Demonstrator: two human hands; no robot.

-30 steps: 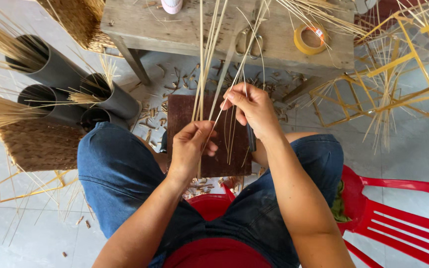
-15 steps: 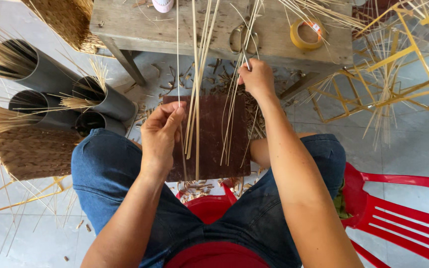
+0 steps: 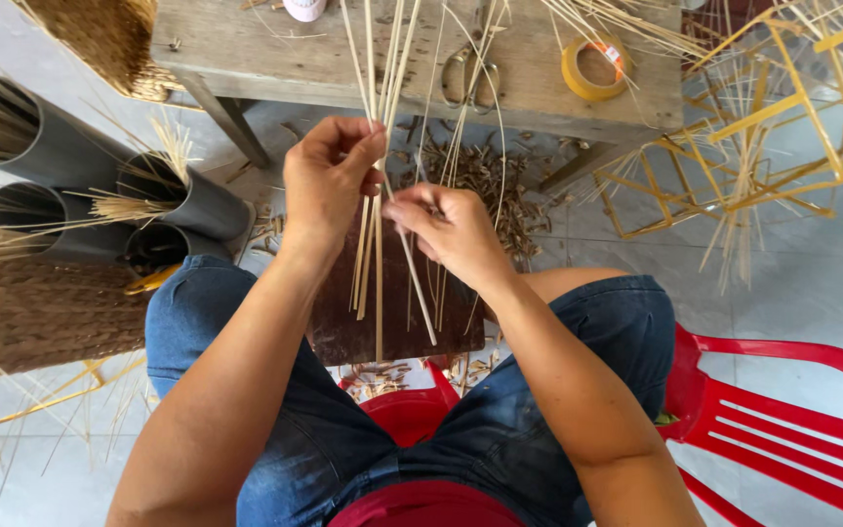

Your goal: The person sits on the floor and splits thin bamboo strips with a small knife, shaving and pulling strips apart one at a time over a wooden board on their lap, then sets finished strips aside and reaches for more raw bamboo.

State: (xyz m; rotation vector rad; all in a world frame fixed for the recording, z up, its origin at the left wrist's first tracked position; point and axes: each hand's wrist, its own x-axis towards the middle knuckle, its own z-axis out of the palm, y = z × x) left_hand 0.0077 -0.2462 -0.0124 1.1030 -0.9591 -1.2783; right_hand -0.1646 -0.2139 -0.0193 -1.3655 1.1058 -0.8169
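Observation:
My left hand [image 3: 329, 181] pinches a bunch of thin pale bamboo strips [image 3: 375, 59] that stand up past the bench and hang down over a dark brown board [image 3: 343, 322] between my knees. My right hand [image 3: 451, 229] is just to the right of it, fingers closed on one slanting strip [image 3: 418, 293] from the same bunch. Both hands are over the board, in front of the wooden bench [image 3: 275, 59].
On the bench lie scissors [image 3: 468, 78] and a yellow tape roll [image 3: 594, 66]. Grey tubes [image 3: 60, 156] with strips and a woven mat [image 3: 41, 312] are at the left. Yellow wire frames [image 3: 782, 127] stand right. I sit on a red plastic chair [image 3: 782, 410]. Offcuts litter the floor.
My left hand has risen along the bunch. My right hand has come back from the bench edge to the strips beside the left hand.

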